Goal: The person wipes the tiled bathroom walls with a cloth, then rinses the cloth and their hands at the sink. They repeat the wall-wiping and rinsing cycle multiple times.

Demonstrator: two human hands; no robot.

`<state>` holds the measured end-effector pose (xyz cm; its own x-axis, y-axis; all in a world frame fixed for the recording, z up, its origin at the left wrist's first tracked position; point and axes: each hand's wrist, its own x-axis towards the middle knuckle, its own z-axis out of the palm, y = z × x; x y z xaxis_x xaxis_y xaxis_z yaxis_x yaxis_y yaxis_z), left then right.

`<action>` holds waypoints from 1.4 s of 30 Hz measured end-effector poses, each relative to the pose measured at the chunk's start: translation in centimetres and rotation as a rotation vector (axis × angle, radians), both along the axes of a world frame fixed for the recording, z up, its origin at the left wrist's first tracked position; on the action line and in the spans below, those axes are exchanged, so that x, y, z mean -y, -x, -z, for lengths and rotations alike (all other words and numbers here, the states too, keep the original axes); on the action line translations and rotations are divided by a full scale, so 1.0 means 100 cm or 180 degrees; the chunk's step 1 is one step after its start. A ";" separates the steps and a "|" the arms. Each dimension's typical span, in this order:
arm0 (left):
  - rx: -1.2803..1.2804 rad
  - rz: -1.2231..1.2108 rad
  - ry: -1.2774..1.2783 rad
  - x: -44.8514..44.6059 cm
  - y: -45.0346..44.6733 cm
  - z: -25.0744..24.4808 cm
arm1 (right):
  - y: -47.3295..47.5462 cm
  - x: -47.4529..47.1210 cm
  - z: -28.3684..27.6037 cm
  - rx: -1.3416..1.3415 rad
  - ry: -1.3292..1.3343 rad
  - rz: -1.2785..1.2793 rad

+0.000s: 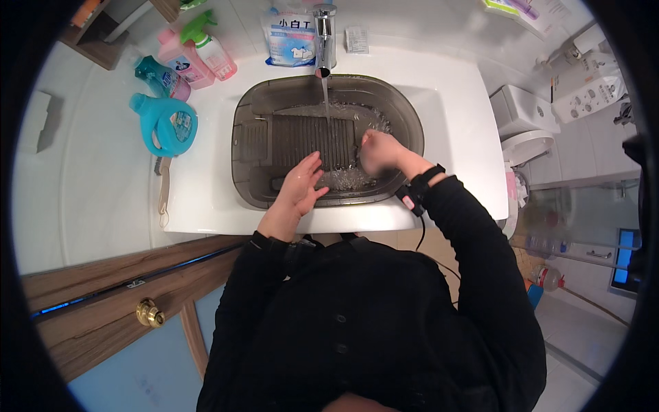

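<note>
A translucent grey plastic washbasin [413, 126] with a ribbed washboard panel [304, 141] sits in the white sink [448, 180]. Water [325, 95] runs from the chrome faucet [324, 44] into it, and bubbles show around the panel's right end. Over the basin's front edge, my left hand [301, 186] is empty with its fingers spread. My right hand [382, 151] is curled above the basin's right part. Blur hides its underside, so whether anything is in it cannot be made out.
At the left stand a blue detergent jug [167, 126], a teal bottle [159, 77], a pink bottle [184, 59] and a green-topped spray bottle [211, 49]. A long-handled brush [163, 190] lies nearby. Behind the basin are a detergent bag [291, 41] and a small sachet [357, 40].
</note>
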<state>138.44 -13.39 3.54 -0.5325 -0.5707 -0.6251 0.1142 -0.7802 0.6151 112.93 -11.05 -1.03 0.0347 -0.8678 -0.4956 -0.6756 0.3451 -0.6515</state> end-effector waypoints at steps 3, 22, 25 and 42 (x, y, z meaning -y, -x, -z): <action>-0.0058 -0.0316 -0.0488 0.009 0.028 0.007 | -0.036 -0.008 -0.043 0.2303 0.0582 0.1436; -0.1735 -0.0211 -0.0394 0.026 0.077 0.011 | -0.091 0.002 -0.049 0.0272 0.2275 0.1609; -0.2146 0.0088 -0.0261 0.042 0.071 -0.001 | -0.090 0.012 -0.045 -0.0480 0.2275 0.1093; -0.1646 0.0003 -0.0067 0.009 0.089 -0.026 | -0.087 0.003 -0.061 0.1420 0.2186 0.2102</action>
<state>129.51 -14.32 6.18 -0.7754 -0.5604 -0.2912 0.3986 -0.7919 0.4626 121.66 -11.33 5.12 -0.4894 -0.8706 0.0514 -0.1386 0.0195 -0.9902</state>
